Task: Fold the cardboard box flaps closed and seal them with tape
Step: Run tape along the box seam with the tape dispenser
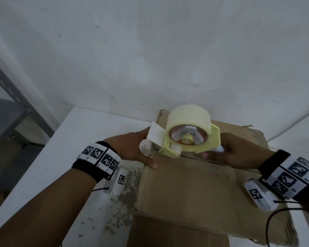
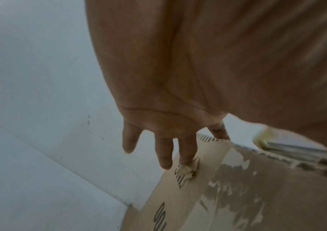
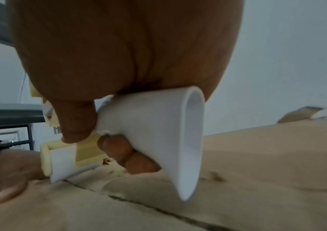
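the cardboard box [image 1: 200, 189] sits on the white table [image 1: 64, 150] at 6 o'clock, flaps folded flat, brown and scuffed, a dark seam across its top — old tape torn off its left side. the right hand [image 1: 234, 150] clenches the white handle of the pale yellow tape dispenser [image 1: 184, 138], its front end at the seam. the left hand [image 1: 132, 148], at 9 o'clock, rests there with fingers straight, thumb on top.

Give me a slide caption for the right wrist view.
Right hand grips the tape dispenser by its white handle above the cardboard box seam.
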